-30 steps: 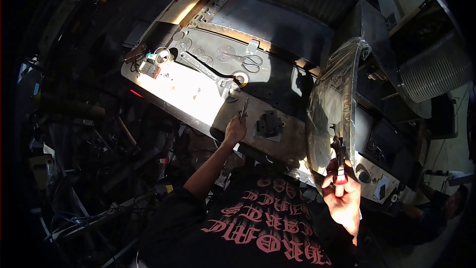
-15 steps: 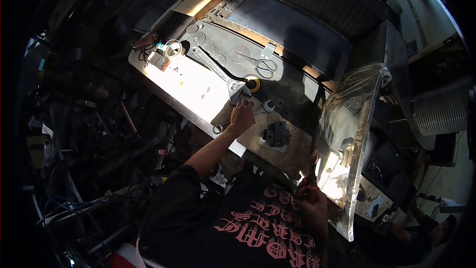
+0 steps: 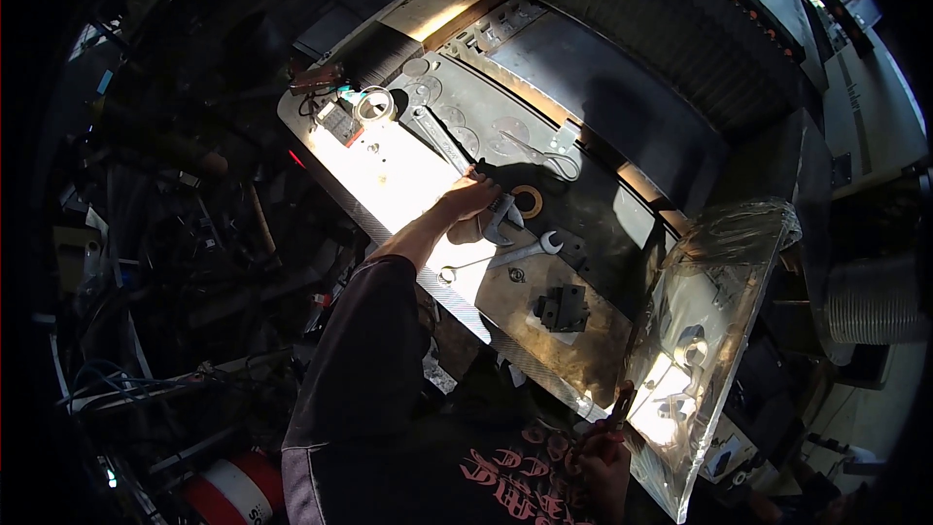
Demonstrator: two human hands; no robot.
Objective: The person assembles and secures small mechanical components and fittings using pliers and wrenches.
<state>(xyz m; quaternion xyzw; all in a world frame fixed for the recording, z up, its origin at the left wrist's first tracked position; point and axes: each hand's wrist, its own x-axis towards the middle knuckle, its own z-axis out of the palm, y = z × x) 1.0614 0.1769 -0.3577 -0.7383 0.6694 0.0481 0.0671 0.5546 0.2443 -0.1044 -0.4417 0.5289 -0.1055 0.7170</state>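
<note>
My left hand (image 3: 470, 198) is closed round an adjustable wrench (image 3: 504, 225) near its head. The jaws stick out past my fingers, and the handle runs back toward the far left. Just nearer to me a combination wrench (image 3: 501, 259) lies on the workbench, its ring end toward the bench's front edge. A dark metal block (image 3: 562, 308) sits on a pale sheet to the right of it. Low in the view, close to my body, my right hand (image 3: 603, 464) is closed on a red-handled tool (image 3: 622, 406); dim light hides its exact kind.
Scissors (image 3: 549, 159), a yellow tape roll (image 3: 526, 201) and a pale tape roll (image 3: 374, 105) lie on the bench (image 3: 593, 355). A clear plastic-wrapped panel (image 3: 724, 360) stands on the right. Dark clutter and a red-and-white drum (image 3: 233, 491) are at the left.
My left hand has gone from beside the combination wrench to the adjustable wrench and closed on it. My right hand still holds the red-handled tool. The whole view has shifted.
</note>
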